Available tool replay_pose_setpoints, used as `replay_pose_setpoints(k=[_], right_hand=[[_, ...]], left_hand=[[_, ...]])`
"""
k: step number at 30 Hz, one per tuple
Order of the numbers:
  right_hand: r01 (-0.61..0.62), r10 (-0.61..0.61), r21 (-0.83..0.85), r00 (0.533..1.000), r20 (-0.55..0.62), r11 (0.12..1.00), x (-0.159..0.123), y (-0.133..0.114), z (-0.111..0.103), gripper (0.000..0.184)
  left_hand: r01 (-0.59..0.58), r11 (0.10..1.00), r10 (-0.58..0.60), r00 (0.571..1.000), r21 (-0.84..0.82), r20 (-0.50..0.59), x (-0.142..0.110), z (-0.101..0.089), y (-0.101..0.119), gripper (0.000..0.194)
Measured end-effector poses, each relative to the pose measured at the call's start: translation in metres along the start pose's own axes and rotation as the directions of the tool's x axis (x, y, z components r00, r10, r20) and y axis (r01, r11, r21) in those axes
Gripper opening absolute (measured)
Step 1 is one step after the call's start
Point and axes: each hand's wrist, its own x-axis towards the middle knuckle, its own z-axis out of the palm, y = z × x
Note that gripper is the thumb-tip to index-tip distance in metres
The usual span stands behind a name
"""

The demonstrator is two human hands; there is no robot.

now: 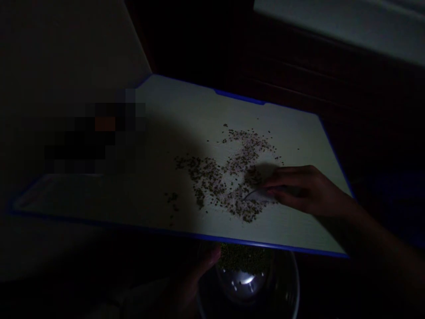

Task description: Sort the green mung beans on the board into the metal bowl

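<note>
A white board with a blue edge [299,128] bears a scattered spread of small dark and pale grains [212,177]. My right hand [302,188] is over the right side of the spread, fingers pinched on a thin, pale tool with a curved edge [254,194]. Its tip touches the grains; its exact kind is unclear in the dim light. Below the board's near edge, my left hand [199,270] grips the side of a shiny bowl [244,285] that holds small green grains [244,257]. Most of the left fingers are hidden in shadow.
A larger clear rim [297,283] surrounds the lower part of the bowl. A pale wall [73,53] rises at the left, and a blurred-out patch covers the board's left end. A pale ledge [348,29] crosses the upper right. Deep shadow hides much of the surroundings.
</note>
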Motion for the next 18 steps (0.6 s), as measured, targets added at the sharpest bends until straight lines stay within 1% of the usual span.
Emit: replay_pose_setpoints(k=[2,5,7,9,10,12,14,15,16,18], right_hand=[[0.013,-0.013,0.002,1.0,-0.007,1.0,-0.004,-0.005,0.003,0.018],[0.013,-0.013,0.013,1.0,-0.014,1.0,-0.009,-0.009,0.006,0.018],[0.005,-0.005,0.033,1.0,-0.015,0.999,-0.011,-0.009,0.006,0.018],[-0.011,0.011,0.038,1.0,-0.016,0.999,-0.013,-0.011,0.004,0.018],[-0.022,0.022,0.033,1.0,-0.022,0.999,-0.014,-0.012,0.002,0.017],[-0.063,0.064,0.02,0.997,-0.047,0.998,-0.017,-0.014,-0.004,0.017],[-0.125,0.126,0.015,0.989,-0.084,0.992,-0.021,-0.017,-0.012,0.018],[-0.157,0.157,0.017,0.983,-0.096,0.988,-0.024,-0.017,-0.015,0.018],[-0.177,0.178,0.024,0.98,-0.084,0.984,-0.027,-0.017,-0.019,0.017],[-0.186,0.186,0.041,0.983,0.011,0.982,-0.032,-0.016,-0.026,0.012]], left_hand=[[0.011,0.999,-0.011,1.0,0.04,-0.008,0.0,0.004,-0.002,0.051],[0.023,0.996,-0.019,0.999,0.091,-0.045,-0.001,0.017,-0.001,0.069],[0.042,0.995,-0.041,0.999,0.089,-0.007,-0.003,0.027,0.0,0.079],[0.05,0.996,-0.054,0.997,0.08,0.053,-0.005,0.036,0.001,0.083],[0.063,0.994,-0.068,0.996,0.094,0.056,-0.007,0.039,0.001,0.082],[0.093,0.982,-0.093,0.996,0.166,-0.006,-0.01,0.044,0.002,0.078],[0.097,0.969,-0.083,0.994,0.228,-0.066,-0.012,0.045,0.003,0.072],[0.08,0.965,-0.063,0.995,0.248,-0.074,-0.013,0.044,0.003,0.068],[0.058,0.963,-0.041,0.997,0.265,-0.069,-0.013,0.043,0.004,0.064],[0.037,0.957,-0.031,0.999,0.288,-0.024,-0.012,0.038,0.004,0.052]])
